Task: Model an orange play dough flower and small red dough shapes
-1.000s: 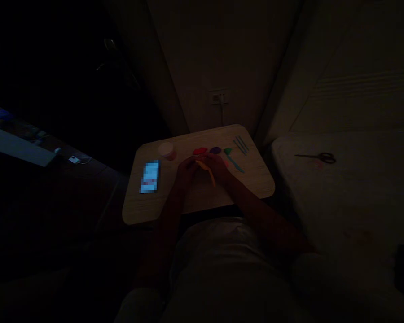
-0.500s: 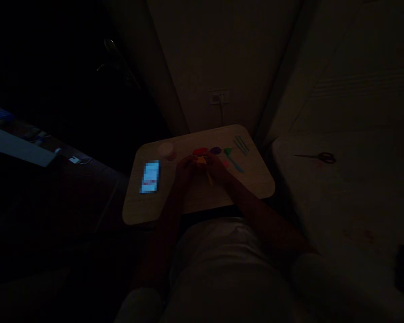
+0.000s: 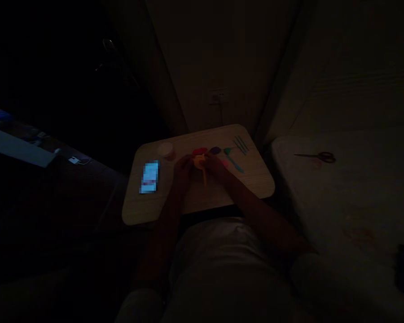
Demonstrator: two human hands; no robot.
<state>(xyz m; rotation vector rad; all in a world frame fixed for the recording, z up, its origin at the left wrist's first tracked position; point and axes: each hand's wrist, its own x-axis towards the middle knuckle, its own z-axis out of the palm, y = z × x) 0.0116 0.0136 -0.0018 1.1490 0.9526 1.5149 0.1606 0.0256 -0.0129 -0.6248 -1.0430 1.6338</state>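
The view is very dark. An orange piece (image 3: 199, 161) with a long thin part hanging toward me is between my hands, above the small wooden table (image 3: 134, 208). My left hand (image 3: 183, 168) has its fingers curled at the piece's left side. From the right, my right hand (image 3: 214, 164) grips the same piece. Just beyond them lie a red lump (image 3: 199, 151), a purple lump (image 3: 215, 150) and a green lump (image 3: 227, 151). A pink lump (image 3: 225, 164) and a blue tool (image 3: 235, 164) are right of my right hand.
A lit phone (image 3: 150, 176) and a round tub (image 3: 166, 150) are on the table's left side. Thin sticks (image 3: 241, 145) lie at its back right. Scissors (image 3: 326, 157) rest on a pale surface to the right. A wall socket (image 3: 218, 96) is behind.
The orange piece has turned and shows more between my hands, its long part now pointing more straight toward me. My fingers have shifted slightly around it.
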